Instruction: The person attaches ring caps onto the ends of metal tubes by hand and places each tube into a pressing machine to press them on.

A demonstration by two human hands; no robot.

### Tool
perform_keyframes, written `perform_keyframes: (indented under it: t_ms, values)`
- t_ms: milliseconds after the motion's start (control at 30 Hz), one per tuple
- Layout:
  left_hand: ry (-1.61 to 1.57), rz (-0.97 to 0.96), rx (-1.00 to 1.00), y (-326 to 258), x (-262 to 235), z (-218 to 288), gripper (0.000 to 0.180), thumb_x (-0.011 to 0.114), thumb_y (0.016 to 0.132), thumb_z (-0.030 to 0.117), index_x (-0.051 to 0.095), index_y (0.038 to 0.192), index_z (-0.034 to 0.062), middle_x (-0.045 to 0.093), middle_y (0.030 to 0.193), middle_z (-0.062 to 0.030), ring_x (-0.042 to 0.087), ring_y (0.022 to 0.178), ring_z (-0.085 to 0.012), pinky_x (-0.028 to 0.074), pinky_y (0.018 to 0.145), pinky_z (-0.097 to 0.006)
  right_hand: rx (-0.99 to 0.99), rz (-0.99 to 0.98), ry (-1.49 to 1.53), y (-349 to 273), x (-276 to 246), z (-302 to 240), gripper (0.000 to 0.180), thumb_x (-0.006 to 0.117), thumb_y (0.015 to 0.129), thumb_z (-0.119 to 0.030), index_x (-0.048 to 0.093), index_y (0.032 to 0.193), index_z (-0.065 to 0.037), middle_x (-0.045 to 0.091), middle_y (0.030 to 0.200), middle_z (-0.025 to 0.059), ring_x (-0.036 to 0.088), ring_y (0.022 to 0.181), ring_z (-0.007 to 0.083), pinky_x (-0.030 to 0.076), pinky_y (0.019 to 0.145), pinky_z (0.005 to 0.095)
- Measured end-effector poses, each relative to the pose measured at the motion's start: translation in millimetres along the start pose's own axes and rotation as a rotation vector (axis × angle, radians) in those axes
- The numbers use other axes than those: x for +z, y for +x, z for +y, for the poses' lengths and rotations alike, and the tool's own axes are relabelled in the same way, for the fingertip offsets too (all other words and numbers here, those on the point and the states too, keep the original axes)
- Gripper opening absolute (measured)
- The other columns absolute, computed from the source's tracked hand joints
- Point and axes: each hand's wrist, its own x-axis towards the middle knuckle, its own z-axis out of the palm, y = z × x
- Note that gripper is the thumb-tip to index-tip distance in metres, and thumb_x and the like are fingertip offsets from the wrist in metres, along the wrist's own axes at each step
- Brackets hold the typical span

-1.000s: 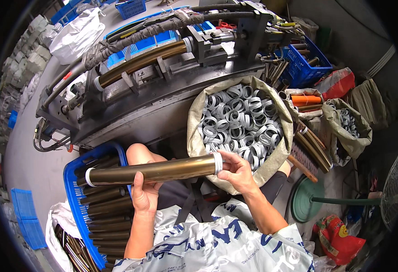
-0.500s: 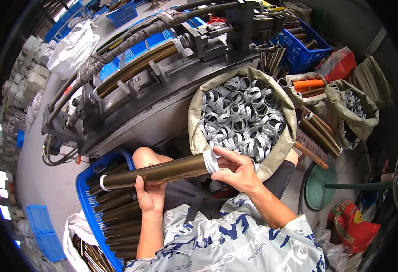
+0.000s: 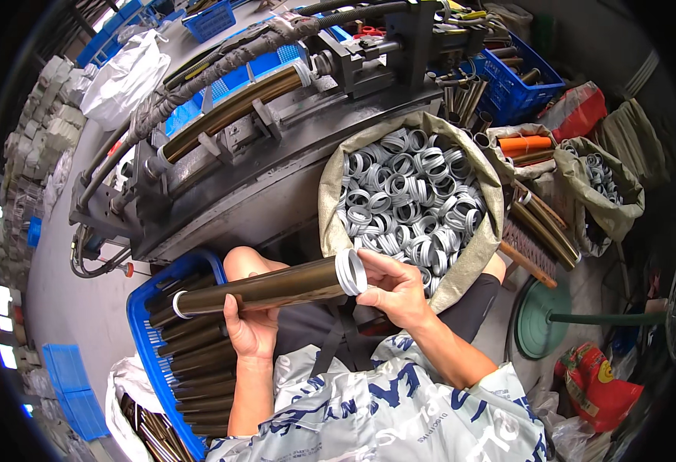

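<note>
A bronze-coloured metal tube [image 3: 284, 289] lies across my lap, its right end a little higher than its left. My left hand [image 3: 251, 327] cradles it from below, thumb up against the near side. At the right end sits a pale grey plastic ring [image 3: 350, 272], pinched between the thumb and fingers of my right hand [image 3: 393, 289]. A second pale ring [image 3: 179, 304] is fitted around the left end. Just beyond my right hand stands a woven sack [image 3: 332, 208] full of loose grey rings [image 3: 411, 192].
Left of my legs, a blue crate [image 3: 139, 323] holds several similar tubes. A black metal machine [image 3: 276, 154] with another tube clamped in it stretches across the front. On the right are a brush [image 3: 528, 263], a green round base [image 3: 542, 317] and a red bag [image 3: 596, 385].
The tube's right end has shifted slightly left with my right hand and the ring, and that ring's opening now faces me a little more. My left hand keeps its grip.
</note>
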Motion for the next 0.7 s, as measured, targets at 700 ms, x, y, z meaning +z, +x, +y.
perform_keyframes:
  t_ms: [700]
  values:
    - [0.166, -0.081, 0.146, 210.6, 67.2, 24.6, 0.028, 0.069, 0.094, 0.020, 0.061, 0.118, 0.0095, 0.064, 0.117, -0.0030, 0.057, 0.113, -0.0177, 0.043, 0.106, -0.040, -0.012, -0.031, -1.766, 18.6, -135.0, 41.7, 0.062, 0.081, 0.069, -0.043, 0.068, 0.117, -0.006, 0.056, 0.136, 0.0218, 0.053, 0.124, 0.0358, 0.038, 0.104, 0.0491]
